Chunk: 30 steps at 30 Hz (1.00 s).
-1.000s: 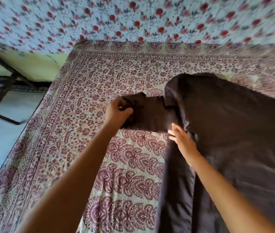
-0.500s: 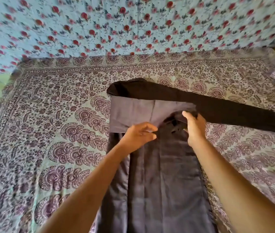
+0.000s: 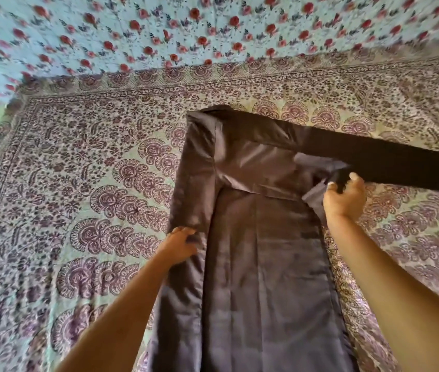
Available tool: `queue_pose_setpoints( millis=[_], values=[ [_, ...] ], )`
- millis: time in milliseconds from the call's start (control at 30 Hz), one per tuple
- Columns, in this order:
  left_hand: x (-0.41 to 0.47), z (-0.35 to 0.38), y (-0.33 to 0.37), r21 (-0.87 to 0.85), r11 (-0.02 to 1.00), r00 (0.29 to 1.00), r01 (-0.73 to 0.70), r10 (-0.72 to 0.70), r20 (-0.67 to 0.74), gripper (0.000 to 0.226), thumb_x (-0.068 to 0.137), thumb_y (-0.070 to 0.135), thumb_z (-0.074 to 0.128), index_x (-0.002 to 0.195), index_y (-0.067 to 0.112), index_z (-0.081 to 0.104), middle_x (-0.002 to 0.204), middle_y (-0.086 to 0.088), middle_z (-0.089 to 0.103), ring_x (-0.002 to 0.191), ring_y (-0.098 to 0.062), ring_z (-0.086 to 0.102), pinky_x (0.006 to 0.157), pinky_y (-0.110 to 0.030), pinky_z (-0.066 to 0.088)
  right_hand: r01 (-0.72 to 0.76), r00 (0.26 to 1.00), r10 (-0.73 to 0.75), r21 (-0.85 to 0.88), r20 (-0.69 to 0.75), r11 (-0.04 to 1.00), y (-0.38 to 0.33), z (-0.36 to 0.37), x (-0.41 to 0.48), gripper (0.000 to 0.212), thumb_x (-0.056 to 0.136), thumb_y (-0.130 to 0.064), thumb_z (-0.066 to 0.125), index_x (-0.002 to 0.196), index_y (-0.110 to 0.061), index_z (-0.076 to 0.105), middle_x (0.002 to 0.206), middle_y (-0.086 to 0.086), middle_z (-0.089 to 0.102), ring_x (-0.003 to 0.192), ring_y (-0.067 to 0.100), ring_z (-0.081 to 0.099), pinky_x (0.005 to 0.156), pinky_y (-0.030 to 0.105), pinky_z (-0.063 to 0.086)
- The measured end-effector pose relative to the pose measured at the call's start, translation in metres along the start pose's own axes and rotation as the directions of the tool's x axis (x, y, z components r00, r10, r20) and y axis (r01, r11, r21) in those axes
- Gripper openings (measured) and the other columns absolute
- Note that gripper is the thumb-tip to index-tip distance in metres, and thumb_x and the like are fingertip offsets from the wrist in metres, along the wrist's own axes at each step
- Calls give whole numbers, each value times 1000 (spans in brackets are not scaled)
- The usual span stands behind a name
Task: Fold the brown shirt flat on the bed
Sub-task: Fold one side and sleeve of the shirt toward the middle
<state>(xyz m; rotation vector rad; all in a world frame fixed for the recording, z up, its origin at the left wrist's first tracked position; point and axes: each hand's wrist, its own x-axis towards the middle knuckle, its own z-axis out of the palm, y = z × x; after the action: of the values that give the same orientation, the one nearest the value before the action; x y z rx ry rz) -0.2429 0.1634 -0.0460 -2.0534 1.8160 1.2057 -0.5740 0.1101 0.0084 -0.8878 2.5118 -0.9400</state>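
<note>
The brown shirt (image 3: 261, 264) lies on the bed (image 3: 92, 183) between the hands. The left hand (image 3: 179, 245) pinches its folded side edge, and the right hand (image 3: 343, 200) grips cloth by the sleeve (image 3: 390, 163). It looks light, limp and perhaps slippery, so it is best held at edges and seams.

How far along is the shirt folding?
Done: shirt lies flat on the bed, one sleeve folded across. In hand: left hand grips the side edge, right hand pinches cloth beside the other sleeve. Left: that sleeve sticks out unfolded.
</note>
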Motion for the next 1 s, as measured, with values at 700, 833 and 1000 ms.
queue_pose_setpoints(
  millis=[700, 833, 1000],
  values=[
    [217, -137, 13, -486, 873, 929, -37, -149, -339, 27, 80, 42, 67, 91, 18, 65, 100, -13, 69, 95, -30, 63, 85, -40, 52, 580, 744, -518, -21, 423, 815, -217, 296, 10, 42, 93, -32, 48, 130, -12, 48, 132, 11, 52, 122, 29, 46, 99, 37, 36],
    [236, -137, 1, -516, 851, 944, -97, -85, -319, 18, 75, 33, 73, 74, 18, 63, 81, -10, 70, 80, -28, 66, 78, -41, 55, 590, 745, -452, -169, 491, 790, -245, 336, 27, 43, 92, -45, 45, 114, -11, 58, 118, 12, 60, 111, 31, 54, 82, 35, 42],
    [241, -140, -18, -600, 790, 964, -127, -44, -262, 26, 75, 19, 75, 59, 12, 57, 53, -3, 55, 47, -14, 51, 58, -32, 50, 565, 675, -442, -28, 591, 825, -261, 368, 40, 35, 88, -37, 57, 93, -3, 65, 92, 9, 60, 96, 27, 60, 71, 31, 44]
  ],
)
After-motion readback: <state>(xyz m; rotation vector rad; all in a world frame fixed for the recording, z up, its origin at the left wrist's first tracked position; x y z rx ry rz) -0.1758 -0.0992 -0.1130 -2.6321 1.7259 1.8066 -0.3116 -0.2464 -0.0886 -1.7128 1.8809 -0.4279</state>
